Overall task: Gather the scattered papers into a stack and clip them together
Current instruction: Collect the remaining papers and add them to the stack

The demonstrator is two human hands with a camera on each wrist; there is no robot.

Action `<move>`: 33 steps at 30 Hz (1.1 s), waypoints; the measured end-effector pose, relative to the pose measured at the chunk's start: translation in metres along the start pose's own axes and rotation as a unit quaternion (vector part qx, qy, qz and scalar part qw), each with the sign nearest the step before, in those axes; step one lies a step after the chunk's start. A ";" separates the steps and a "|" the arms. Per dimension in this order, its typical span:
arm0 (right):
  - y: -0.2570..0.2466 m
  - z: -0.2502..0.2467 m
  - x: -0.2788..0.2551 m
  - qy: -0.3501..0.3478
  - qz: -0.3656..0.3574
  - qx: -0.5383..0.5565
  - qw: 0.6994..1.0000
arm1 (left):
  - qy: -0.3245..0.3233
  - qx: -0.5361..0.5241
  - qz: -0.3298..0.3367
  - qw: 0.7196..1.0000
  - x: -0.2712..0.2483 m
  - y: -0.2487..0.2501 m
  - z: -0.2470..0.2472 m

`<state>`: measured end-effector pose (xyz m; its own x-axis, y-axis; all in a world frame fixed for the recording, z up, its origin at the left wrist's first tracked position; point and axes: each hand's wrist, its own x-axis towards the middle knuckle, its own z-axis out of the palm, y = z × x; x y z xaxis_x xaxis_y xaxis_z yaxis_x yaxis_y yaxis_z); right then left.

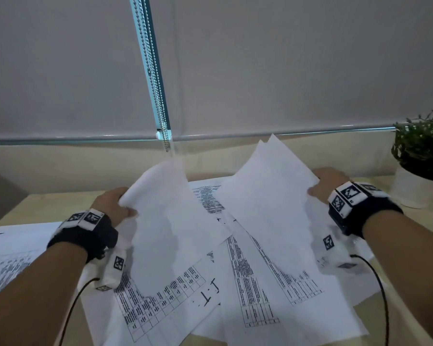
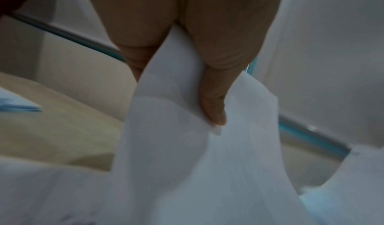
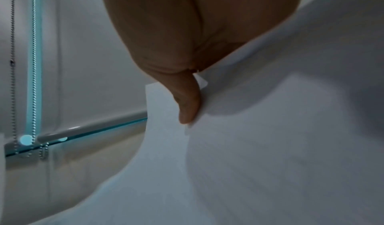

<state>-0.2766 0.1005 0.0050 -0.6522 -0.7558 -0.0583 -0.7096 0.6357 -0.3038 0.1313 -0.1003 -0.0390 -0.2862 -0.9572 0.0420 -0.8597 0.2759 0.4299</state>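
Note:
Printed white papers [image 1: 235, 278] lie scattered and overlapping on the wooden table [image 1: 23, 208]. My left hand [image 1: 115, 206] pinches the left edge of a sheet [image 1: 165, 221] and lifts it, blank back facing me; in the left wrist view the thumb presses on that sheet [image 2: 187, 146] while my left hand [image 2: 172, 74] holds it from behind. My right hand [image 1: 323, 184] pinches the right edge of other sheets [image 1: 268, 196], raised and tilted. The right wrist view shows my right hand [image 3: 187, 97] with its thumb on those sheets [image 3: 270, 146]. No clip is in view.
One more printed paper [image 1: 8, 253] lies at the table's left edge. A potted green plant [image 1: 420, 161] in a white pot stands at the back right. A grey roller blind with a bead chain [image 1: 158, 103] hangs behind the table.

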 end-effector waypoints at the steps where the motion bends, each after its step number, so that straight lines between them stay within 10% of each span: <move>1: -0.003 -0.003 -0.004 0.006 -0.010 0.029 1.000 | 0.002 -0.051 0.019 0.998 -0.003 0.006 -0.006; 8: -0.043 0.007 -0.039 -0.025 -0.106 0.288 0.951 | -0.093 -0.237 0.112 0.961 -0.033 0.072 -0.026; 14: -0.069 0.011 -0.088 -0.123 -0.138 0.604 0.775 | -0.055 -0.294 0.122 0.946 -0.046 0.120 -0.006; 17: -0.064 0.010 -0.099 -0.090 -0.187 0.522 0.827 | -0.043 -0.281 0.096 0.954 -0.049 0.133 0.004; 22: -0.058 -0.008 -0.107 0.157 -0.227 0.311 0.909 | 0.135 -0.182 0.048 0.973 -0.069 0.157 0.010; 25: -0.073 -0.011 -0.121 0.232 -0.269 0.191 0.915 | 0.004 -0.397 0.079 0.915 -0.099 0.183 0.004; 28: -0.096 0.006 -0.143 0.140 -0.335 0.136 0.922 | -0.172 -0.567 0.112 0.798 -0.122 0.203 0.006; 33: -0.093 0.018 -0.153 -0.066 -0.411 0.162 0.895 | -0.031 -0.618 0.013 0.786 -0.110 0.185 0.007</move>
<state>-0.1057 0.1546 0.0254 0.1067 -0.9729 0.2053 -0.8068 -0.2054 -0.5540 0.0010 0.0562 0.0298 -0.3492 -0.9363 0.0370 0.2021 -0.0367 0.9787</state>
